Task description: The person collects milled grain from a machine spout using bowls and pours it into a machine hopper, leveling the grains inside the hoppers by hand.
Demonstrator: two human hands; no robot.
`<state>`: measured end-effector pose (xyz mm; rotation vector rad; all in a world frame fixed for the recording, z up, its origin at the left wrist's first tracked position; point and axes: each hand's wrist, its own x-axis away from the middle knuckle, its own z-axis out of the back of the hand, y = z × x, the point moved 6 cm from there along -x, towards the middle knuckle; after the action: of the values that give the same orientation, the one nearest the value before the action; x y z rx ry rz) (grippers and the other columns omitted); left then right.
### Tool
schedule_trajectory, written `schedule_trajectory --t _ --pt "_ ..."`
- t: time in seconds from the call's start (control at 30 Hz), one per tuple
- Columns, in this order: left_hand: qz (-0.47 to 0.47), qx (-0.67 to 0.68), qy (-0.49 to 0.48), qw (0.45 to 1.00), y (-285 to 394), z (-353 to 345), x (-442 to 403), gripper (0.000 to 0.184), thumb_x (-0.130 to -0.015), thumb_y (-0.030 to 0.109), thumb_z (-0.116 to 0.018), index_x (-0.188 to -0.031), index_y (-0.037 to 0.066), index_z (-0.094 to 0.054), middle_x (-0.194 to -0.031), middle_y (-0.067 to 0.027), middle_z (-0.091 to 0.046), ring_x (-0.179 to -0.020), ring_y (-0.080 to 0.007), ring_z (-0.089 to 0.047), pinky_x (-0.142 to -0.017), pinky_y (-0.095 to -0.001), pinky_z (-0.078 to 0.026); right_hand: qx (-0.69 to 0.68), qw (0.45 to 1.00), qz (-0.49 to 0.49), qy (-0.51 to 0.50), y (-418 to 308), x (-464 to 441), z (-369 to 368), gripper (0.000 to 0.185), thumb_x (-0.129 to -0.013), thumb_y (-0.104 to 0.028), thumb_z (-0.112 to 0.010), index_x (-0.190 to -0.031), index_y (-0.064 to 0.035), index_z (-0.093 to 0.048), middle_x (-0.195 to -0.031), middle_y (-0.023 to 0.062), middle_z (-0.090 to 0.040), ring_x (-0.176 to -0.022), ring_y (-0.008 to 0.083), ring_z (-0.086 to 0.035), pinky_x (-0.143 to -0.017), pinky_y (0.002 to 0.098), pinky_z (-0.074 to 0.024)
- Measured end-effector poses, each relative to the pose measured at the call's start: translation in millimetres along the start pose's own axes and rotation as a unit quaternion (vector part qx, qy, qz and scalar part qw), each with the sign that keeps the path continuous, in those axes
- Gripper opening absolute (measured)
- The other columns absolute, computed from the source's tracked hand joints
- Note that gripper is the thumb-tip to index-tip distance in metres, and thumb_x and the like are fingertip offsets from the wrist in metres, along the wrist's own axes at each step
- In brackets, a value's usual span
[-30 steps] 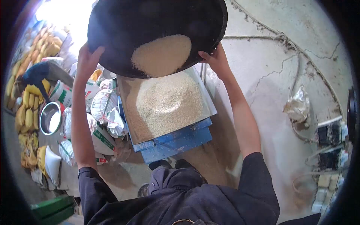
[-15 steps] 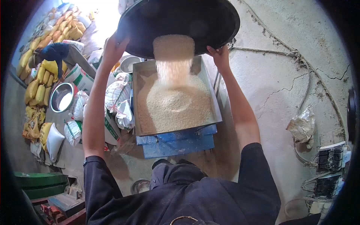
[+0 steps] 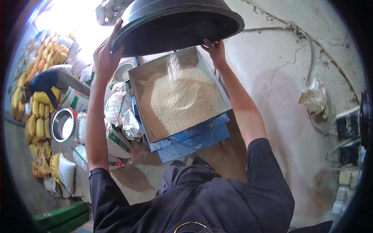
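Note:
A large black basin (image 3: pixel 182 23) is tilted steeply over a square metal tray (image 3: pixel 134 83), its mouth facing down toward me. My left hand (image 3: pixel 107 58) grips the rim at the left, and my right hand (image 3: pixel 214 50) holds the lower rim at the right. A thin stream of pale grain (image 3: pixel 173 68) falls from the basin onto the broad heap of grain (image 3: pixel 182 99) in the tray. The tray rests on a blue machine or stand (image 3: pixel 194 143). The inside of the basin looks dark, with no grain visible there.
White sacks (image 3: pixel 117 105) stand close at the tray's left. A steel bowl (image 3: pixel 63 125) and yellow sacks (image 3: pixel 40 128) lie farther left, where another person (image 3: pixel 44 82) bends over. A cable (image 3: pixel 311 62) runs along the wall at the right. A green object (image 3: pixel 64 217) is at lower left.
The basin has tipped from showing its grain-filled inside to showing its outer wall. The wide flow of grain has thinned to a narrow stream. Both hands still hold the rim.

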<state>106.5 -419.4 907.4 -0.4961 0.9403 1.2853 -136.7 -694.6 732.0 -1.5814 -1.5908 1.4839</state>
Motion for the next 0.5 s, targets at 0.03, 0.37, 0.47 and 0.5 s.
schedule_trajectory --t 0.03,0.37,0.47,0.5 --pt "-0.008 0.020 -0.008 1.000 3 -1 -2 0.066 -0.071 0.001 -0.059 -0.133 0.018 -0.043 -0.105 -0.0142 -0.063 -0.090 -0.0293 -0.063 -0.079 -0.0344 -0.048 -0.011 1.000 -0.026 0.007 8 0 5 0.037 -0.083 0.003 -0.058 -0.115 -0.0029 -0.041 -0.106 0.0130 -0.056 -0.095 0.0213 -0.059 -0.080 0.0403 -0.0546" --pt "0.127 0.025 -0.196 0.972 12 -6 -110 0.051 -0.081 0.016 -0.057 -0.127 0.003 -0.040 -0.122 -0.0172 -0.048 -0.112 -0.0249 -0.045 -0.096 -0.0371 -0.035 0.052 0.970 0.056 0.232 -12 127 12 0.067 -0.070 -0.015 -0.062 -0.128 0.0009 -0.031 -0.120 0.0262 -0.046 -0.115 0.0380 -0.043 -0.099 0.0451 -0.0326" --pt "-0.024 -0.023 -0.294 0.955 77 -16 -159 0.056 -0.083 0.032 -0.057 -0.129 0.004 -0.043 -0.127 -0.0189 -0.047 -0.114 -0.0312 -0.047 -0.098 -0.0408 -0.037 -0.003 0.971 0.061 0.232 -21 201 51 0.060 -0.076 -0.014 -0.057 -0.127 0.0008 -0.029 -0.118 0.0264 -0.048 -0.113 0.0345 -0.047 -0.098 0.0414 -0.0356" --pt "-0.246 -0.123 -0.288 0.917 133 -23 -152 0.059 -0.083 0.047 -0.057 -0.125 0.005 -0.050 -0.124 -0.0203 -0.050 -0.106 -0.0359 -0.053 -0.093 -0.0433 -0.041 -0.038 0.974 0.004 0.221 -36 237 71 0.059 -0.077 -0.013 -0.055 -0.128 0.0007 -0.028 -0.118 0.0261 -0.048 -0.112 0.0339 -0.048 -0.096 0.0412 -0.0367"
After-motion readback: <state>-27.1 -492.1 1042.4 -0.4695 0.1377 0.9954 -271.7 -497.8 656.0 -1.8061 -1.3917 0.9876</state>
